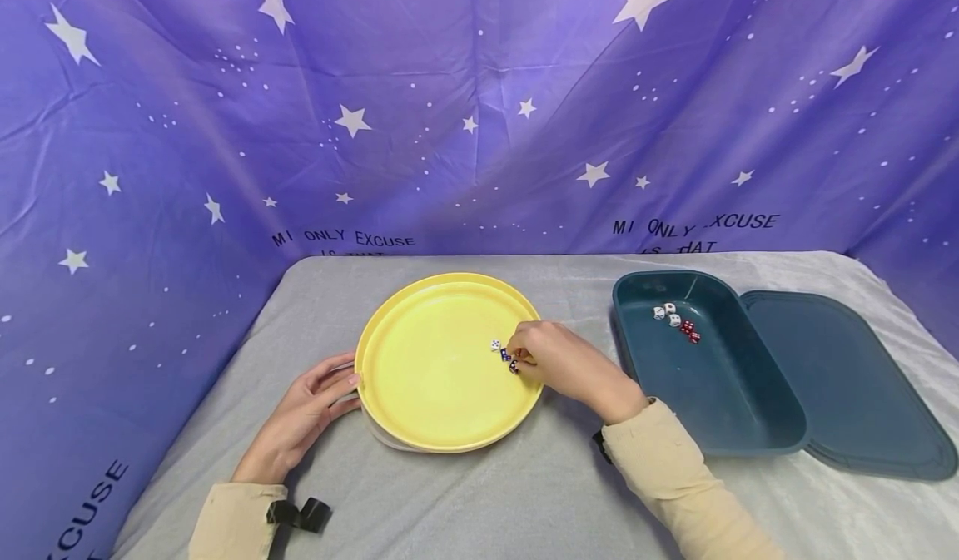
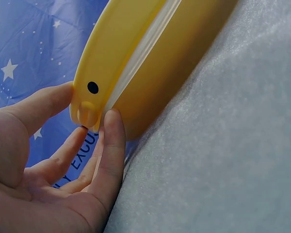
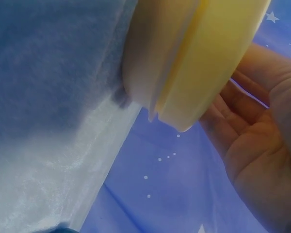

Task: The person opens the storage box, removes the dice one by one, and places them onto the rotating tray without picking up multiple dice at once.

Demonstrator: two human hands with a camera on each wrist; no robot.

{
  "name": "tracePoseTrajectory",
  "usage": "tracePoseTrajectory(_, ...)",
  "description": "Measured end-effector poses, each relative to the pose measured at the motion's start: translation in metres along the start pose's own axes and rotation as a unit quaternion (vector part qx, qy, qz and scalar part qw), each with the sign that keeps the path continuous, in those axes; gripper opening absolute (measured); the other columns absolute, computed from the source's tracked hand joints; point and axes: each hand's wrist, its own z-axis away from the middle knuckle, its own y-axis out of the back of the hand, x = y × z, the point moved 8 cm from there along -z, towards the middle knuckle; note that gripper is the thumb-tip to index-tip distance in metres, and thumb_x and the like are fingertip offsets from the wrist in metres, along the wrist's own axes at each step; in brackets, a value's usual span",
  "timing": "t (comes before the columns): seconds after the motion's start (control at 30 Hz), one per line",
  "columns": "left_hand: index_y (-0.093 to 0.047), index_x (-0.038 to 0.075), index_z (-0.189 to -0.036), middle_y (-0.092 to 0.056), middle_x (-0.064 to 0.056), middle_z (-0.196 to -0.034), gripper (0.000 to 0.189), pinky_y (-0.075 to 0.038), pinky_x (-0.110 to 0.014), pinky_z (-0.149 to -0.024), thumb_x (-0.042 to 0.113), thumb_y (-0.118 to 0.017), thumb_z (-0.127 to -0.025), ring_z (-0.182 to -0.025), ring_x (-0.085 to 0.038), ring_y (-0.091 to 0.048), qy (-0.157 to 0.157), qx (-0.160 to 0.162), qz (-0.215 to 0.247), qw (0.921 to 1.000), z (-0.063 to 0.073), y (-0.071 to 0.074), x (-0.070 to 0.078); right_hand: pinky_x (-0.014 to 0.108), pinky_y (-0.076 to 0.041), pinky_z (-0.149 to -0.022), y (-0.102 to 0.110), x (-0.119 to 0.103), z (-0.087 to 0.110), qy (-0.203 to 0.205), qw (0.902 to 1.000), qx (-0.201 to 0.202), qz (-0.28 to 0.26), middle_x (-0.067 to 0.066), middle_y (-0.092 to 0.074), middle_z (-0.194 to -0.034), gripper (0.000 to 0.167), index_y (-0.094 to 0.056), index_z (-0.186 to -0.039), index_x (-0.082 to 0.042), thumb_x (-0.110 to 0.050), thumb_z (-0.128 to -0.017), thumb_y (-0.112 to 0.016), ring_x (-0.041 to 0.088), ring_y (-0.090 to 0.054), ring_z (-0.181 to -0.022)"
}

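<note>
A round yellow container (image 1: 430, 360) with a shallow top and raised rim stands in front of me. Its side carries a black eye dot (image 2: 92, 88) and a small beak-like bump (image 2: 88, 114). My left hand (image 1: 303, 414) touches its left edge, fairly straight fingers spread around that bump. Over the right rim reaches my right hand (image 1: 562, 364), finger and thumb pinching a blue die (image 1: 514, 367). Another blue die (image 1: 505, 354) lies right by the fingertips, and a white die (image 1: 495, 345) sits just beyond. In the right wrist view, the rim hides the right fingertips (image 3: 211, 121).
A dark teal rectangular box (image 1: 712, 369) stands at right, with several white dice (image 1: 674, 320) and red dice (image 1: 687, 327) inside. Its matching flat lid (image 1: 854, 385) lies beside it. A grey cloth (image 1: 554, 477) covers the table; a starry purple curtain (image 1: 479, 111) hangs behind.
</note>
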Motion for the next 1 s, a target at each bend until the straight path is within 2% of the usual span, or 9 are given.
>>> tracePoseTrajectory(0.23,-0.037,-0.006,-0.144,-0.065,-0.001,-0.121,0.053,-0.058,-0.036,-0.096,0.008,-0.06,-0.099,-0.11,-0.011,-0.064,-0.001,-0.001,-0.001,1.0,0.0,-0.001,0.001,0.022,-0.047,-0.064,0.009,-0.003,0.002,0.001,0.9999,0.009,0.01,-0.002,-0.062,-0.083,0.018,-0.068,-0.078,-0.011,0.005,-0.088,-0.066,0.01,-0.052,-0.074)
tracePoseTrajectory(0.4,-0.036,-0.006,-0.144,-0.065,0.0,-0.12,0.053,-0.058,-0.036,-0.096,0.009,-0.06,-0.099,-0.11,-0.01,-0.064,-0.003,-0.001,-0.005,1.0,0.001,-0.001,0.001,0.025,-0.054,-0.07,0.013,0.0,0.004,-0.011,0.9999,0.0,-0.003,0.001,-0.067,-0.092,0.007,-0.074,-0.09,-0.008,-0.002,-0.088,-0.072,0.013,-0.059,-0.081)
tracePoseTrajectory(0.47,-0.036,-0.006,-0.145,-0.065,-0.001,-0.121,0.053,-0.058,-0.036,-0.096,0.009,-0.06,-0.1,-0.11,-0.01,-0.064,-0.003,-0.002,-0.007,1.0,0.001,-0.001,0.001,0.026,-0.056,-0.073,0.015,0.001,0.005,-0.014,0.9999,-0.002,-0.007,0.003,-0.068,-0.097,0.008,-0.075,-0.095,-0.007,-0.004,-0.088,-0.073,0.015,-0.062,-0.085)
tracePoseTrajectory(0.63,-0.035,-0.007,-0.145,-0.064,-0.001,-0.121,0.055,-0.058,-0.035,-0.097,0.01,-0.06,-0.1,-0.11,-0.01,-0.064,-0.001,-0.003,-0.009,1.0,0.0,-0.002,0.001,0.029,-0.058,-0.075,0.022,0.0,0.007,-0.01,0.9999,0.003,-0.003,0.005,-0.069,-0.101,0.012,-0.075,-0.099,-0.006,-0.004,-0.087,-0.074,0.018,-0.065,-0.09)
tracePoseTrajectory(0.83,-0.035,-0.007,-0.145,-0.065,0.0,-0.12,0.055,-0.058,-0.035,-0.096,0.01,-0.06,-0.1,-0.109,-0.01,-0.064,-0.003,-0.002,-0.006,1.0,0.001,-0.001,0.0,0.026,-0.055,-0.072,0.032,0.002,0.011,-0.023,0.9997,0.008,-0.001,0.003,-0.069,-0.104,0.017,-0.075,-0.102,-0.008,-0.003,-0.086,-0.074,0.016,-0.063,-0.088)
tracePoseTrajectory(1.0,-0.034,-0.008,-0.145,-0.064,-0.001,-0.12,0.054,-0.058,-0.035,-0.096,0.009,-0.059,-0.1,-0.109,-0.011,-0.065,-0.007,-0.006,-0.004,0.9999,0.001,-0.002,0.001,0.029,-0.057,-0.075,0.04,0.004,0.015,-0.029,0.9994,0.018,0.002,0.003,-0.069,-0.103,0.018,-0.075,-0.103,-0.009,-0.003,-0.086,-0.073,0.018,-0.064,-0.089)
